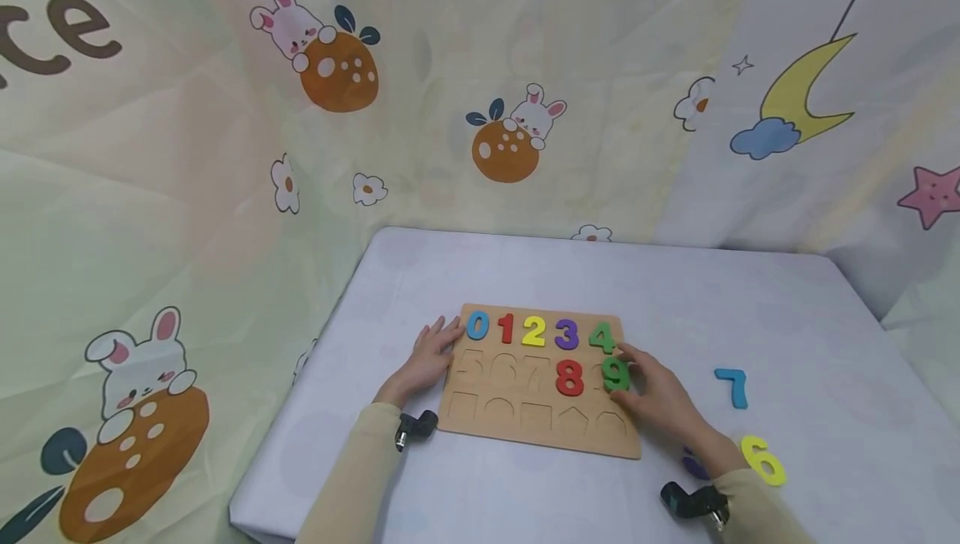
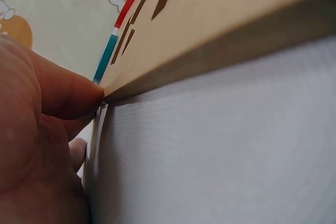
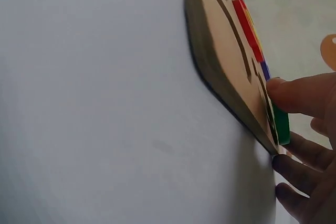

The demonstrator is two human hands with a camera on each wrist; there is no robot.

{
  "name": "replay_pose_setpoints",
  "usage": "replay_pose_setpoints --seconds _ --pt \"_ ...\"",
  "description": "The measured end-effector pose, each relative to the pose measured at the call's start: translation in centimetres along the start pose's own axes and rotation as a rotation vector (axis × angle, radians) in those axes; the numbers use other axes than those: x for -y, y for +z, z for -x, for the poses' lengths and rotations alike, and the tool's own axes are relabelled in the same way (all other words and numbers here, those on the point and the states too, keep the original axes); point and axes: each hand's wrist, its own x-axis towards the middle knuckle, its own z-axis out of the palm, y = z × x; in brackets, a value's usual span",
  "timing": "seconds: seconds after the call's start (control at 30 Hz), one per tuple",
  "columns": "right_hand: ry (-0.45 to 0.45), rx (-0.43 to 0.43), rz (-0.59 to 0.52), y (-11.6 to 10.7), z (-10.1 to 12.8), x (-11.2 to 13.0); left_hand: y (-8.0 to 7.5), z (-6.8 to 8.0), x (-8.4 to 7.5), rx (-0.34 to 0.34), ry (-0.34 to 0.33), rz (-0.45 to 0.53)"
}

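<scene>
A wooden number board lies on the white table. Pieces 0 to 4 fill its top row, and a red 8 sits in the second row. My left hand rests with straight fingers against the board's left edge. In the left wrist view its thumb touches the corner of the board. My right hand pinches the green 9 at its slot near the board's right edge. In the right wrist view the thumb lies on the green 9, with the other fingers under the edge of the board.
A blue 7 and a yellow 6 lie loose on the table to the right of the board. A purple piece is partly hidden behind my right wrist. Printed cloth with rabbits hangs behind and to the left.
</scene>
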Motion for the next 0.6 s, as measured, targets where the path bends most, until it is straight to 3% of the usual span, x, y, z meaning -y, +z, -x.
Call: replay_pose_setpoints --seconds 0.13,0.6 --pt "-0.032 -0.026 0.001 0.6 0.3 0.3 0.0 -0.1 0.0 -0.004 0.005 -0.003" --pt "-0.002 -0.038 -0.036 1.4 0.7 0.5 0.1 -0.1 0.0 -0.003 0.002 -0.006"
